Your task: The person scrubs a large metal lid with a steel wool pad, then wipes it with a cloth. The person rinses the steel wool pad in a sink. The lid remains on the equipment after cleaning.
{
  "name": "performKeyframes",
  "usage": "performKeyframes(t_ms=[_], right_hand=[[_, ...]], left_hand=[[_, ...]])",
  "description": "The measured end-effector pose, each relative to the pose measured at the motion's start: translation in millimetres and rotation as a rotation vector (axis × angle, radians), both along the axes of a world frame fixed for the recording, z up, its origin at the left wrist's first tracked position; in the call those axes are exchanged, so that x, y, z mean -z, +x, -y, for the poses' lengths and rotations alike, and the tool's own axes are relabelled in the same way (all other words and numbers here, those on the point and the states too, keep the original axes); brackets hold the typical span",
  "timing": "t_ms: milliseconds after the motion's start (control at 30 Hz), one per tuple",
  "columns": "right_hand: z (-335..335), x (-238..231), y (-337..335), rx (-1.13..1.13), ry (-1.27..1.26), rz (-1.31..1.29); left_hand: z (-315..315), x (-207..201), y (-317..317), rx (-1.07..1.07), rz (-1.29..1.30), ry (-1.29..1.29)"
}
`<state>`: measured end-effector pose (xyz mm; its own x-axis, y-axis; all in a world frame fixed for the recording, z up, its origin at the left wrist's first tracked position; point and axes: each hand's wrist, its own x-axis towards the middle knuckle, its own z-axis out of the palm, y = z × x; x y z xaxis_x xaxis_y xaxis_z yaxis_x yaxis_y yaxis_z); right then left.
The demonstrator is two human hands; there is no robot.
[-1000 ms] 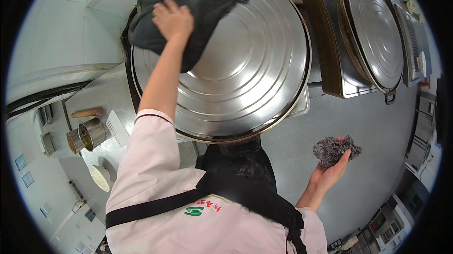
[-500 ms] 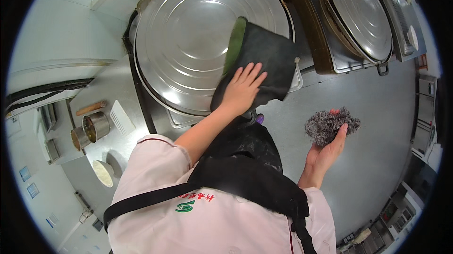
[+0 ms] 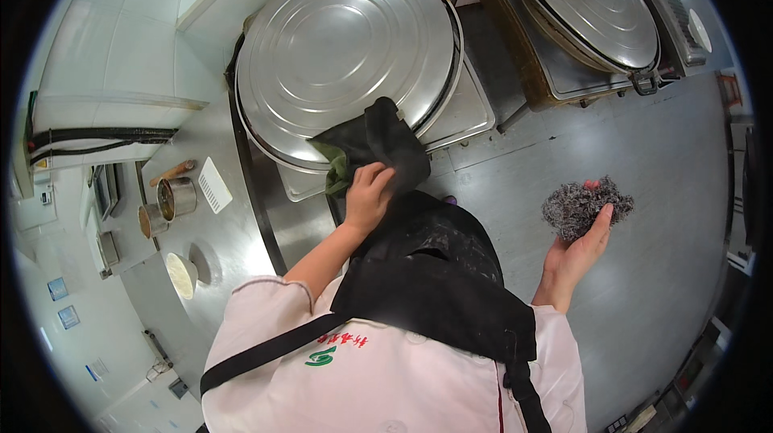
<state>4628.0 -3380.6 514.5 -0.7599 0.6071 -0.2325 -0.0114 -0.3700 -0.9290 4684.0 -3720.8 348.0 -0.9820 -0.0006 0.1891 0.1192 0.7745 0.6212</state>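
Note:
My left hand [image 3: 370, 198] grips a crumpled black cloth [image 3: 382, 147] with a green underside that shows at its left end. The cloth lies over the near edge of a large round metal lid [image 3: 330, 55], and part of it hangs below the rim toward my black apron. Off to the right, my right hand [image 3: 581, 254] is raised above the floor, holding a grey steel wool scourer [image 3: 586, 209] with the thumb and fingers on either side of it. The scourer touches nothing else.
A second round lid [image 3: 592, 6] covers a pan at the far right, with a handle [image 3: 644, 83] jutting out. On the steel counter to my left are metal pots [image 3: 177, 198], a white slotted scraper [image 3: 215, 185] and a white bowl [image 3: 182, 276]. Grey floor [image 3: 483, 167] lies to the right.
My left hand has drawn the cloth toward me and left, off the lid's right side; its flat fingers have curled into the cloth. The right hand still holds the scourer.

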Motion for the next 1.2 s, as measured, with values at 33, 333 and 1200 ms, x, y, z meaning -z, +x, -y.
performKeyframes(t_ms=[33,333,1200], right_hand=[[-2,0,2,0.0,0.004,-0.021],[-16,-10,16,-0.004,0.043,-0.07],[-7,-10,-13,0.022,0.084,0.003]], left_hand=[[-10,4,-8,-0.049,-0.017,-0.019],[-55,21,-41,-0.096,-0.022,-0.179],[39,9,-118,-0.262,-0.102,-0.449]])
